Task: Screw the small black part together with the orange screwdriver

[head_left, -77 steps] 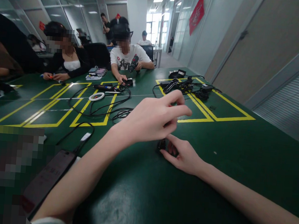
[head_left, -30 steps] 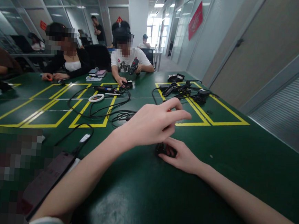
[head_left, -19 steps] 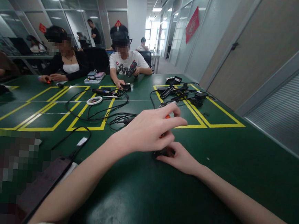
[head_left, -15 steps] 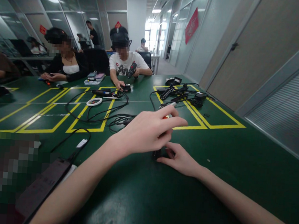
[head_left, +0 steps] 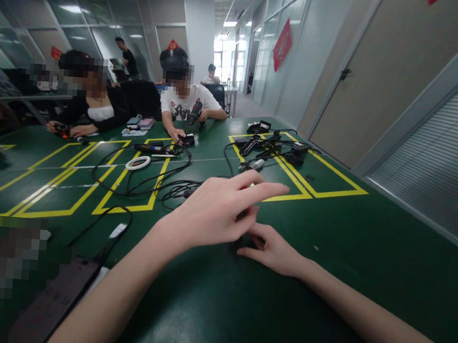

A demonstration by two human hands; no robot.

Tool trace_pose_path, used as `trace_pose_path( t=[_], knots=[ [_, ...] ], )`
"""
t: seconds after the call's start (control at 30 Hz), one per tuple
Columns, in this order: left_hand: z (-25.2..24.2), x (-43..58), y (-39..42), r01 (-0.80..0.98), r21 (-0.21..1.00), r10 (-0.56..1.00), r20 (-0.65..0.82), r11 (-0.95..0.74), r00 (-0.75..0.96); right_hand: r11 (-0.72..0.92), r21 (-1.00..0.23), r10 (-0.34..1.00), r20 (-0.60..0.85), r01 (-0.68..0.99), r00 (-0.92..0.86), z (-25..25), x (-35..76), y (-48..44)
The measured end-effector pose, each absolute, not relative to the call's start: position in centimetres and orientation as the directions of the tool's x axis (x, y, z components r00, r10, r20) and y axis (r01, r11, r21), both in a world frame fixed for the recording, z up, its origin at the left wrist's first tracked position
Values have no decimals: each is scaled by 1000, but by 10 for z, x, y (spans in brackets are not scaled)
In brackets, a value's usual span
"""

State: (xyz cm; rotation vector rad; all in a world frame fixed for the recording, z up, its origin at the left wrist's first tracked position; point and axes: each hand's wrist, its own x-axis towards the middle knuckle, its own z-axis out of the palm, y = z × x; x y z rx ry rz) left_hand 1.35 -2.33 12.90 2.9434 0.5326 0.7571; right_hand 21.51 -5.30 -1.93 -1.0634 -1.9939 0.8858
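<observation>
My left hand (head_left: 222, 208) is over the table in the middle of the view, its back towards me. One finger is stretched forward while the others curl in. Whatever lies inside those curled fingers is hidden from here. Close below and to the right, my right hand (head_left: 274, 250) rests low by the tabletop, thumb and fingers closed around a small dark part (head_left: 238, 243). Most of that part is covered by my two hands, so its kind does not show. Just beyond my left fingers lies a grey cylindrical piece (head_left: 257, 165).
The green table (head_left: 321, 305) has yellow tape rectangles. Black cables and devices (head_left: 273, 146) lie at the back right. A white ring (head_left: 137, 163) and a looped cable (head_left: 94, 174) are left. A co-worker opposite holds a power drill (head_left: 195, 113); another person sits farther left.
The view has turned slightly, shifting the scene left and down. My left hand's front finger reaches out a little straighter, and the orange spot beneath it is hidden. My right hand keeps its grip.
</observation>
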Motion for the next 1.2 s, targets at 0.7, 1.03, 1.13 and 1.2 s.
trace_pose_path(
  t=[0.7,1.03,1.13,1.2],
  knots=[
    [124,13,-19,334,20,290,548,-942,784,295,-859,918,134,418,-373,-20,214,-54],
    [130,16,-22,321,-26,252,563,-947,788,403,-840,877,240,364,-417,-21,213,-55],
    [130,15,-19,354,-72,258,554,-932,792,417,-803,882,244,425,-402,-19,212,-56],
    [129,14,-17,367,-80,266,548,-927,793,424,-753,891,249,503,-379,-18,212,-56]
  ],
)
